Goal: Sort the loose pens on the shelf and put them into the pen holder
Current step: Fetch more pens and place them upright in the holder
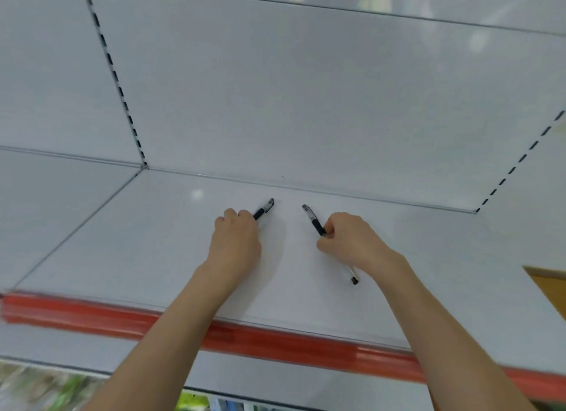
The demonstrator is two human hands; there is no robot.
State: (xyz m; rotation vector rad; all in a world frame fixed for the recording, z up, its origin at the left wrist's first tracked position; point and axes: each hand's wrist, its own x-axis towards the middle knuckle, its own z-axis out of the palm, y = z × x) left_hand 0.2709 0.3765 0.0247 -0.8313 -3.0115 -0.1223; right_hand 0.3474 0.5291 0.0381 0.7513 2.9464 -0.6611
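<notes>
Two slim black-and-clear plastic pens show at the white metal shelf (171, 245) with its red front strip (275, 340): the left pen (264, 209) pokes beyond the left hand (235, 242), whose curled fingers grip it, while the right pen (314, 221), well apart, is pinched in the right hand (349, 239).

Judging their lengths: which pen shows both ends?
The right pen, jutting past both sides of the right hand; the left pen shows one end beyond the left hand.

A white back panel (306, 89) with slotted uprights (115, 74), red edge strip (275, 341) in front.
</notes>
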